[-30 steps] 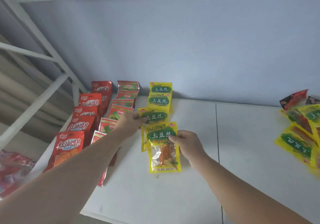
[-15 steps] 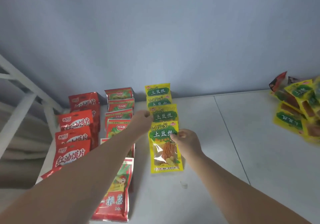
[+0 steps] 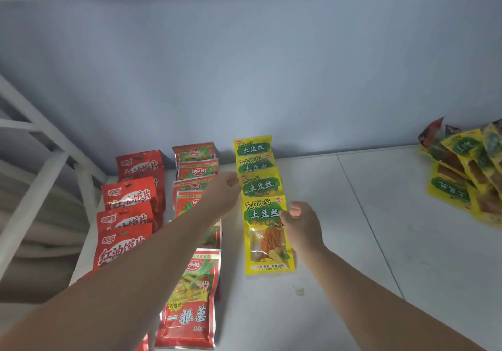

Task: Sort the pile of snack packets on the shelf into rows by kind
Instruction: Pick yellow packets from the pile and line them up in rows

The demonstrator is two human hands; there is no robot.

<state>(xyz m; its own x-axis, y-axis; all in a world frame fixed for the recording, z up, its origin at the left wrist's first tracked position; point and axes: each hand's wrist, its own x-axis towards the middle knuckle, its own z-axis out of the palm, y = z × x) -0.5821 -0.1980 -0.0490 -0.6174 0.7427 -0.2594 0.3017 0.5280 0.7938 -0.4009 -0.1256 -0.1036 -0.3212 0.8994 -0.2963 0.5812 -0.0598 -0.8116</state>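
Three rows of packets lie on the white shelf (image 3: 366, 255): red packets (image 3: 127, 195) at the left, red-and-green packets (image 3: 190, 307) in the middle, yellow packets (image 3: 258, 185) to their right. The front yellow packet (image 3: 267, 242) lies flat. My right hand (image 3: 301, 225) is at its right edge with loosely curled fingers and only the thumb over the edge. My left hand (image 3: 222, 195) reaches over the middle row, its fingertips at the left edge of the third yellow packet. The unsorted pile (image 3: 467, 176) sits at the far right.
A blue-grey wall (image 3: 271, 79) closes the back of the shelf. White frame bars (image 3: 35, 187) slant down at the left, past the shelf's left edge. A seam (image 3: 361, 206) runs front to back between the yellow row and the pile.
The view has drawn closer. My right hand has let go of the front yellow packet and shifted slightly right. The packet now lies in line with the yellow row.
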